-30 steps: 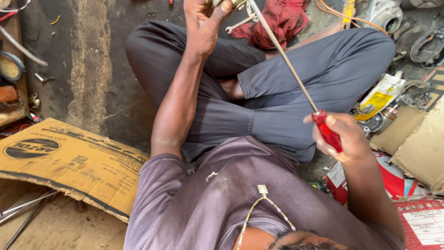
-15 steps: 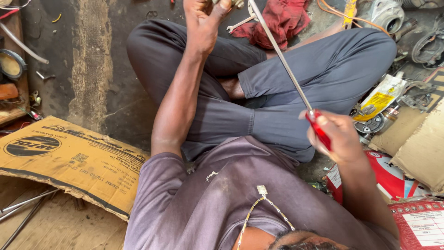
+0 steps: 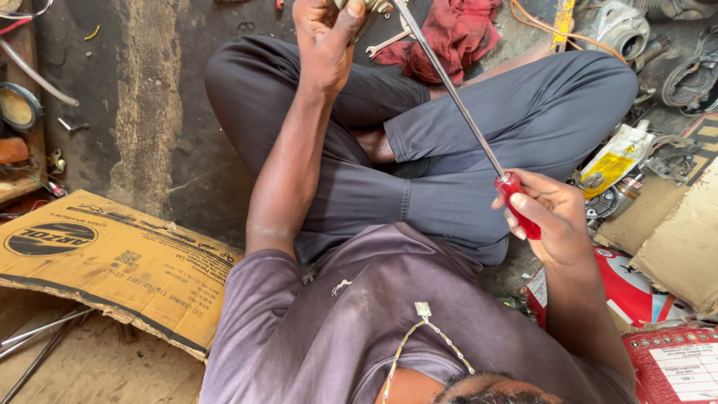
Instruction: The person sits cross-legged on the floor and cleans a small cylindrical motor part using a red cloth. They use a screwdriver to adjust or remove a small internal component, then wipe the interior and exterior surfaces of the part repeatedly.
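Cardboard (image 3: 112, 258), flattened and printed, lies on the floor at the far left, with thin metal rods (image 3: 34, 340) poking out beside its lower edge and a round tin (image 3: 16, 108) resting on a wooden ledge above it. Further in, the person sits cross-legged in dark grey trousers on stained concrete. Their left hand (image 3: 323, 41) is raised at the top of the view, fingers clenched around a small metal part (image 3: 364, 6) that is mostly cut off by the frame edge, so what kind of part it is cannot be told. A long screwdriver (image 3: 456, 108) runs diagonally from that part down to the right, its steel shaft crossing above the right knee; its tip meets the part at the top edge. A spanner (image 3: 385, 43) lies on the floor just beside the left hand, near a crumpled red rag (image 3: 456, 30). The right hand (image 3: 550, 217) grasps the screwdriver's red handle, thumb along the top and fingers wrapped beneath. Beyond the right knee sit a yellow pouch (image 3: 617, 157), grey metal engine pieces (image 3: 621, 26) and an orange cable (image 3: 550, 37). Red printed cartons (image 3: 673, 363) lie at the lower right, under a brown cardboard sheet (image 3: 673, 247).
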